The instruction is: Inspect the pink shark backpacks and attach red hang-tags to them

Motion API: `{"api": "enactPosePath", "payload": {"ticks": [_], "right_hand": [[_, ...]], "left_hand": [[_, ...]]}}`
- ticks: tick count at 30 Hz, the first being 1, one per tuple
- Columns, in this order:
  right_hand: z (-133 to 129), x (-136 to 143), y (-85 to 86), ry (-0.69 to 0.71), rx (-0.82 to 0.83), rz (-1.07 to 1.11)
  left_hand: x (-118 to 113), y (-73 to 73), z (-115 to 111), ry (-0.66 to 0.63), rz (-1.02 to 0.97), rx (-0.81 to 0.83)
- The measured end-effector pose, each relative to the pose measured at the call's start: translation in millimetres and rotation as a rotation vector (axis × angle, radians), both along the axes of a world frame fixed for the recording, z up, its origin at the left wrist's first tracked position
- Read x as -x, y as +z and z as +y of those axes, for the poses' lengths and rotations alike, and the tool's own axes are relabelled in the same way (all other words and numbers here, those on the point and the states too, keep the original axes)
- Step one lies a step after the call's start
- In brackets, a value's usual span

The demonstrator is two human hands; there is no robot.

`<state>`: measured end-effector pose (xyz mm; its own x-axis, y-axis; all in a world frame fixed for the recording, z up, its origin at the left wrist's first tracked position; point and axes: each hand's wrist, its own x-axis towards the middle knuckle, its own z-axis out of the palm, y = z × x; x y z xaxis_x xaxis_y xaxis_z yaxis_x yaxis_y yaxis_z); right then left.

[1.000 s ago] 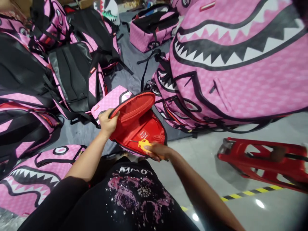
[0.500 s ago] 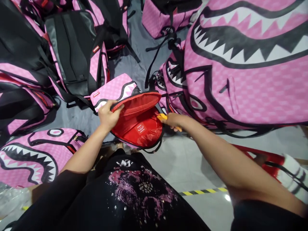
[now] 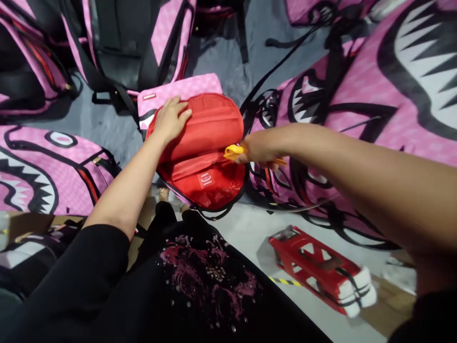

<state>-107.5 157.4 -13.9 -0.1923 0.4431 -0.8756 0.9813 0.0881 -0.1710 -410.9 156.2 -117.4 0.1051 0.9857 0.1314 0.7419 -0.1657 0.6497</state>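
A small pink backpack (image 3: 180, 85) with a red lining lies in front of me with its front panel folded back. The red interior (image 3: 194, 178) is exposed and shows a white-printed label (image 3: 206, 179). My left hand (image 3: 171, 121) lies on the inside of the folded-back panel, fingers stretched out and thumb apart. At the bag's right side, my right hand (image 3: 259, 148) is closed around a small yellow-orange tool (image 3: 233, 152), possibly thread snips; most of it is hidden in my fingers. One end of the tool points over the red lining.
Black-backed pink backpacks (image 3: 117, 43) lie beyond on grey cloth (image 3: 214, 52). Shark-mouth bags flank me, one at left (image 3: 71, 166) and larger ones at right (image 3: 360, 95). A red, openwork stool-like item (image 3: 314, 262) with white wrapped ends lies on the floor (image 3: 246, 233).
The front panel has been folded further back, baring more red lining. My left hand has gone from gripping its edge to lying on it. The view has shifted, bringing the red item into sight.
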Motion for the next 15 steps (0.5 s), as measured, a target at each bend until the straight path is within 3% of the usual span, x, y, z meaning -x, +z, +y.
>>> {"api": "enactPosePath", "payload": {"ticks": [2,4,7,8,9,11,13,15], "right_hand": [[-4.4,8.9,13.0,0.168,-0.082,0.005],[-9.4,29.2,22.8,0.276,-0.161,-0.031],[-13.6,67.7,22.7,0.265,-0.153,-0.147],[-12.9,77.2,18.0,0.224,-0.150,-0.153],[-10.7,83.5,11.3,0.188,-0.160,-0.134],[-3.1,85.4,-5.7,0.170,-0.206,-0.064],[5.9,77.5,-22.2,0.168,-0.252,-0.023],[13.2,67.8,-32.5,0.078,-0.365,0.065]], "left_hand": [[0.5,2.3,-3.5,0.013,-0.026,-0.001],[-7.9,16.5,-20.2,0.088,-0.030,-0.022],[-44.3,44.1,-77.0,0.178,-0.038,-0.123],[-62.3,49.6,-102.6,0.130,-0.030,-0.132],[-82.0,51.7,-129.1,0.001,-0.008,-0.107],[-121.8,46.0,-177.9,-0.265,0.061,0.059],[-154.0,32.6,-211.5,-0.272,0.161,0.393],[-172.2,19.6,-227.1,-0.253,0.207,0.630]]}}
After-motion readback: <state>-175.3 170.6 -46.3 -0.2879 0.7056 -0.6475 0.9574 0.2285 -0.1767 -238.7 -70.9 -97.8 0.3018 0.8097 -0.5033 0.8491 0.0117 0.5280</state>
